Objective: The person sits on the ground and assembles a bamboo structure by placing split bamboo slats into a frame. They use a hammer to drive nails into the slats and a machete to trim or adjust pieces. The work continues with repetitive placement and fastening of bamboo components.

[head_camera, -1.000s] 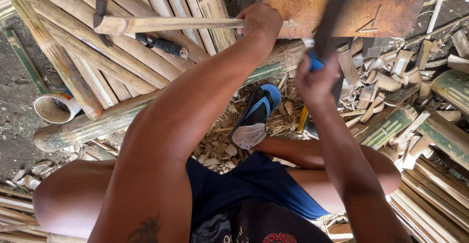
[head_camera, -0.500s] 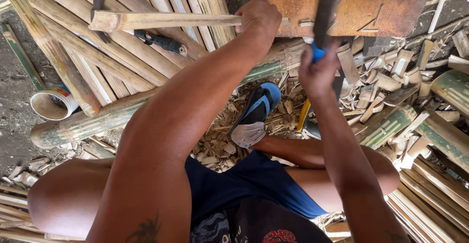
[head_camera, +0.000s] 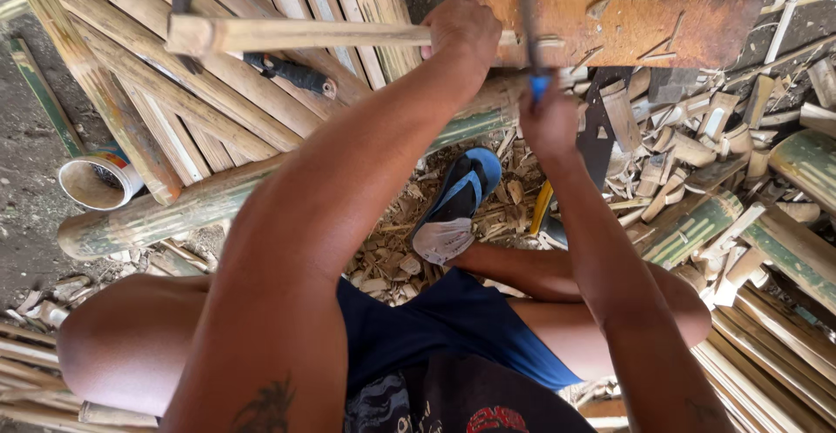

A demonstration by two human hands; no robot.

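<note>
Head view: left hand (head_camera: 461, 31) clamps a bamboo strip (head_camera: 296, 34) lying crosswise on the block's (head_camera: 627, 28) left end; right hand (head_camera: 547, 124) grips a blue-handled blade (head_camera: 529, 28) upright just beside it.

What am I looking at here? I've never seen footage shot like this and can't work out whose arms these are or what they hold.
The camera sits on a person's head and looks straight down, so the two bare arms are the wearer's own, with their folded legs and blue shorts below. The left hand grips a long pale bamboo strip, laid sideways across a worn orange-brown wooden block. The right hand holds a blue-handled tool upright against the strip; its blade is blurred, so I cannot say what kind it is. On the ground lie split bamboo slats, a thick green bamboo pole, cut offcuts and shavings, a short piece of pipe and a blue sandal.
</note>
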